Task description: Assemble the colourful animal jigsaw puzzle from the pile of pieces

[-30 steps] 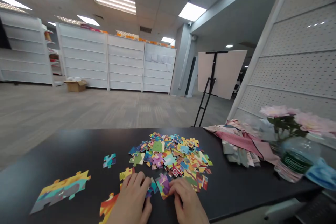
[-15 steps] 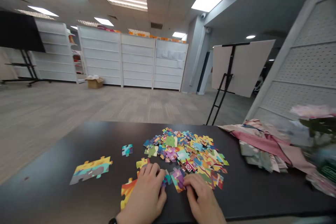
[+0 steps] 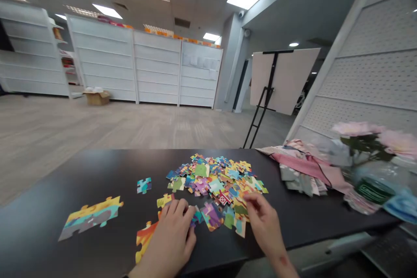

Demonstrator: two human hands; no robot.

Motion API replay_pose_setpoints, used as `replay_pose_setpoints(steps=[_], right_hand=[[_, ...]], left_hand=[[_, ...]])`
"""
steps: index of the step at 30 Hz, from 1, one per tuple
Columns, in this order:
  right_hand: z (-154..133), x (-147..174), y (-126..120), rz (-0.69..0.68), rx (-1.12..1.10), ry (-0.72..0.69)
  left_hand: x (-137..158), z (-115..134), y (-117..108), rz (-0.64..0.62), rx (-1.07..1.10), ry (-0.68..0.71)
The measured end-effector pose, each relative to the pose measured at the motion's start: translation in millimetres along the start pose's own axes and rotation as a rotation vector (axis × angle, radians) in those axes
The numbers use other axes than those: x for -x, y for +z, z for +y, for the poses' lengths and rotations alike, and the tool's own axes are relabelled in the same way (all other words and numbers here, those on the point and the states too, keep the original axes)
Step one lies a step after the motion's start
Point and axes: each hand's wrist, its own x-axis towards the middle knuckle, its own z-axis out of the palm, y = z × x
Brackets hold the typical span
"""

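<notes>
One heap of puzzle pieces (image 3: 216, 186) lies on the bench (image 3: 104, 169).
The left hand (image 3: 172, 232) lies against an orange piece (image 3: 145, 235), partly covering it; its fingertips are hidden, so its grip cannot be told. The right hand (image 3: 263, 221) is at the heap's near right side, fingers curled, its grip on any piece unclear. A purple piece (image 3: 212, 216) lies between the hands.

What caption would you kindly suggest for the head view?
Left hand over jigsaw pieces, right hand at the edge of a colourful heap, black table beneath.
</notes>
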Motion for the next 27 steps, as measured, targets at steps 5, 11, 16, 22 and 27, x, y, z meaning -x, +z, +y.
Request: replay_pose_setpoints(steps=[5, 11, 16, 22, 27], right_hand=[[51.5, -54.5, -38.0, -0.301, 0.258, -0.056], [50.2, -88.4, -39.7, -0.621, 0.481, -0.163], [45.3, -104.9, -38.7, -0.636, 0.46, -0.318], [60.1, -117.6, -25.8, -0.487, 0.308, -0.311], [53.2, -105.0, -5.5, -0.245, 0.242, -0.261]], left_hand=[[-0.6, 1.6, -4.1, -0.024, -0.041, 0.03], [-0.1, 3.4, -2.8, 0.029, 0.01, 0.022], [2.1, -0.9, -8.1, 0.001, 0.045, 0.065], [16.1, -24.4, -24.4, 0.005, -0.029, 0.102], [33.6, -49.7, -54.6, 0.093, -0.068, -0.001]])
